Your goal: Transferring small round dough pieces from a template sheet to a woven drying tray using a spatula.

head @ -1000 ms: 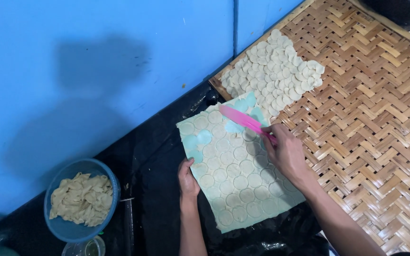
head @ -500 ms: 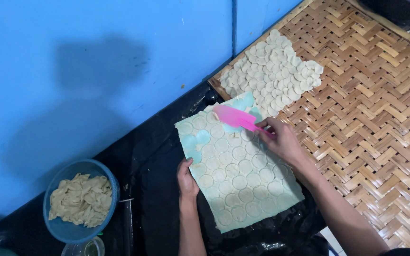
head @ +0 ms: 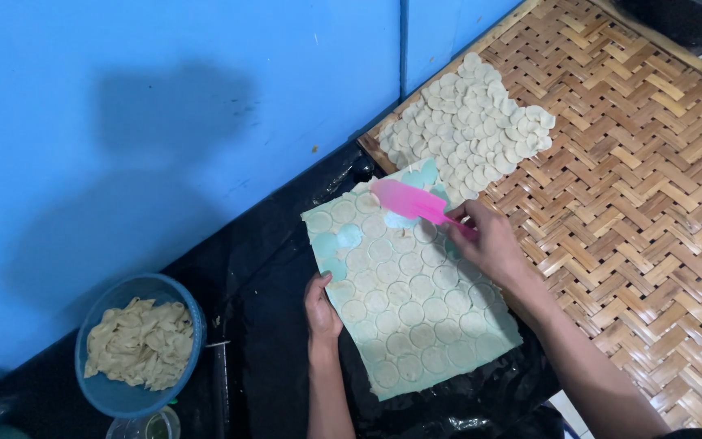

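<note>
A pale green board [head: 493,351] lies on black plastic sheeting, covered with several round cut dough discs [head: 416,313]. My left hand [head: 321,307] presses on the board's left edge. My right hand [head: 489,241] grips a pink spatula [head: 410,202], whose blade rests flat on the board's far end among the discs, where a few green patches are bare. Beyond the board, many pale dough discs [head: 471,122] lie overlapped on a woven bamboo tray [head: 652,187].
A blue wall [head: 164,114] rises at the left and back. A blue bowl [head: 103,390] of dough scraps sits at the lower left on the black sheeting [head: 262,268], with a clear cup [head: 149,426] just below it.
The pink spatula has slid left and farther along the board's far end, with my right hand following. My left hand stays on the board's edge.
</note>
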